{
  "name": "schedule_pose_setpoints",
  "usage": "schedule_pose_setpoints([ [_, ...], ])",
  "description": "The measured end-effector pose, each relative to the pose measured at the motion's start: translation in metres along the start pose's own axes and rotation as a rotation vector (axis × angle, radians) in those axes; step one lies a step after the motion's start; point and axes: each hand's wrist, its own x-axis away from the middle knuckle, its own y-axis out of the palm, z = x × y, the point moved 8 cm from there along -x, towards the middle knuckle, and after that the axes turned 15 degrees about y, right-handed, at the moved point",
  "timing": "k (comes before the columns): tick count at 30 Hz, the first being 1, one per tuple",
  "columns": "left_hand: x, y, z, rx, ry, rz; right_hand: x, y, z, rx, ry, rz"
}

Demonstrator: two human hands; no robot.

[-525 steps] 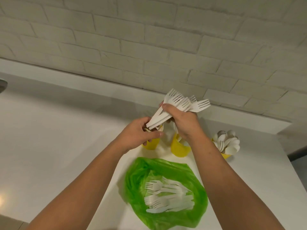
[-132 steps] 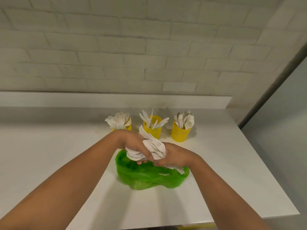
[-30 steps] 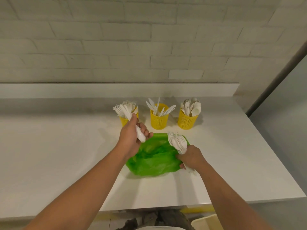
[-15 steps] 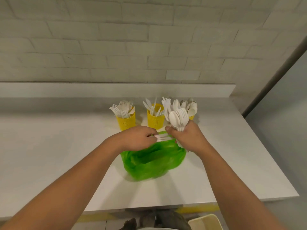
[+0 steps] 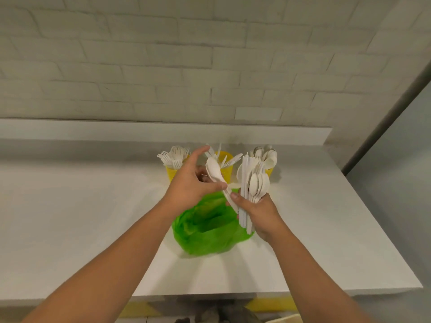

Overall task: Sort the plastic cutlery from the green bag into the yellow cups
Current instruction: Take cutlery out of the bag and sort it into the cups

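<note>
The left hand (image 5: 190,186) was raised above the white surface (image 5: 70,217). Its thumb and curled fingers pinched a single white plastic spoon (image 5: 213,170) by the handle, bowl upward. The forefinger stood out straighter, pointing toward the back edge. The lower end of that spoon's handle ran down to the thumb of the right hand (image 5: 260,213) and touched it.

The right hand's fingers were wrapped tightly round an upright bundle of white plastic cutlery (image 5: 254,183). Spoon bowls showed at its top and straight handles stuck out below the palm. Whether other kinds were mixed into the bundle could not be told.

Both hands were held over a crumpled green plastic bag (image 5: 210,231). It lay on the surface between the front edge and a row of three cups, its mouth gaping upward.

The cups stood side by side nearer the back edge, toward the right edge:
- The left yellow plastic cup (image 5: 170,174) held white plastic forks (image 5: 175,156), tines up.
- The middle yellow plastic cup (image 5: 227,170) held white plastic knives (image 5: 233,158) fanning outward.
- The right yellow plastic cup (image 5: 269,171), largely hidden behind the bundle, held sorted white plastic spoons (image 5: 269,157), bowls up.

Behind the back edge a low white ledge (image 5: 140,130) ran along a white-painted brick wall (image 5: 186,54).
</note>
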Motion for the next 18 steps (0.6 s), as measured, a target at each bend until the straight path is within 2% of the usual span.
schedule_pose_setpoints([
  [2, 0.005, 0.018, -0.009, 0.226, -0.058, 0.064, 0.002, -0.002, 0.0, -0.059, -0.003, 0.035],
  [4, 0.009, 0.037, -0.013, 0.324, -0.11, 0.09, 0.002, -0.007, 0.005, -0.093, 0.019, 0.072],
  [9, 0.006, 0.061, -0.024, 0.248, -0.11, 0.153, 0.001, -0.028, 0.006, -0.041, -0.022, 0.171],
  [15, -0.005, 0.093, -0.029, 0.316, -0.197, 0.219, -0.006, -0.059, -0.006, -0.035, -0.043, 0.139],
  [18, -0.013, 0.11, -0.029, 0.347, -0.225, 0.192, -0.01, -0.081, -0.008, -0.002, -0.029, 0.131],
])
